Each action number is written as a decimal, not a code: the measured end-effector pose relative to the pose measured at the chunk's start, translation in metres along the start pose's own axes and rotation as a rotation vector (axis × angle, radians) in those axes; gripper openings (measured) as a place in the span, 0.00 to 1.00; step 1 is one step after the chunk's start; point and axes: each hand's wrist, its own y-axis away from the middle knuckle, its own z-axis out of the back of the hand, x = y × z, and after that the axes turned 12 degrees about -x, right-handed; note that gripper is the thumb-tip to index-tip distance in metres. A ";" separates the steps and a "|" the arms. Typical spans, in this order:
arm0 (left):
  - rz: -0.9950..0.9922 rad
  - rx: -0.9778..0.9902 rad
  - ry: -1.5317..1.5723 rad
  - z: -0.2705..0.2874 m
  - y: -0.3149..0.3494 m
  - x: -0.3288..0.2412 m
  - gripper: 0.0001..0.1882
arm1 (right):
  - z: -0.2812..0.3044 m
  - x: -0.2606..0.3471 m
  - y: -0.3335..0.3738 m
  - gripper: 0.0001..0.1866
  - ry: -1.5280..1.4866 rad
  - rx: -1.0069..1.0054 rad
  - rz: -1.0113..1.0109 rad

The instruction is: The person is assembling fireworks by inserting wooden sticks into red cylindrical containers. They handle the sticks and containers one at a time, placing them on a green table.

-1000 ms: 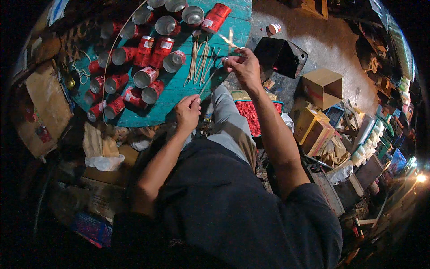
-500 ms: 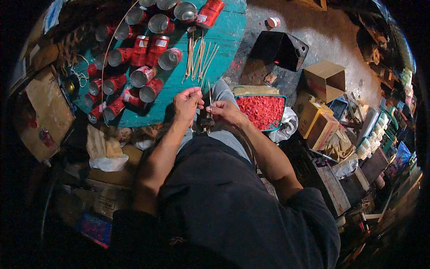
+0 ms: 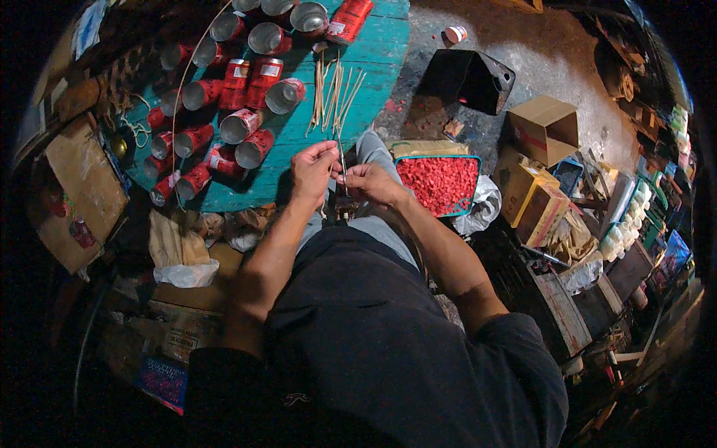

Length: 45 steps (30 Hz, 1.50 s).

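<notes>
My left hand [image 3: 312,170] has its fingers pinched together over my lap, at the near edge of the turquoise table [image 3: 366,22]. Close on its right, my right hand [image 3: 373,184] is also closed in a pinch. A thin pale strand [image 3: 343,160] runs upright between the two hands, held at the right fingertips. What the left fingertips grip is too small to make out. Just beyond lies a loose bunch of pale thin cords [image 3: 328,97] on the tabletop. Left of them, several red cut-open cans [image 3: 239,127] lie or stand, some showing bare metal insides.
Right of my knees sits a teal-rimmed tray [image 3: 478,168] of red chunks [image 3: 437,187]. Past it are a black open container [image 3: 485,86], an open cardboard box [image 3: 553,134] and cluttered crates. A thin bent rod [image 3: 176,112] arches over the cans.
Both hands stay close together, my left shifting slightly. The dark, shiny pointed thing that stood between them no longer shows; the pale strand is visible there instead.
</notes>
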 end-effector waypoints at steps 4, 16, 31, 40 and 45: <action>-0.018 0.011 0.001 -0.001 0.002 0.000 0.16 | -0.005 -0.001 -0.002 0.20 -0.039 -0.009 -0.023; -0.131 0.015 -0.011 -0.005 -0.001 0.000 0.18 | -0.009 -0.009 -0.015 0.19 -0.129 0.031 0.011; -0.140 -0.001 -0.095 -0.004 0.002 -0.005 0.17 | -0.005 -0.015 -0.017 0.21 -0.058 -0.038 0.060; -0.251 -0.026 -0.242 0.000 0.009 0.000 0.16 | -0.007 -0.006 -0.014 0.16 -0.098 -0.021 0.045; -0.592 -0.203 -0.549 -0.004 0.023 -0.023 0.15 | 0.010 -0.010 0.000 0.12 0.018 -0.078 0.256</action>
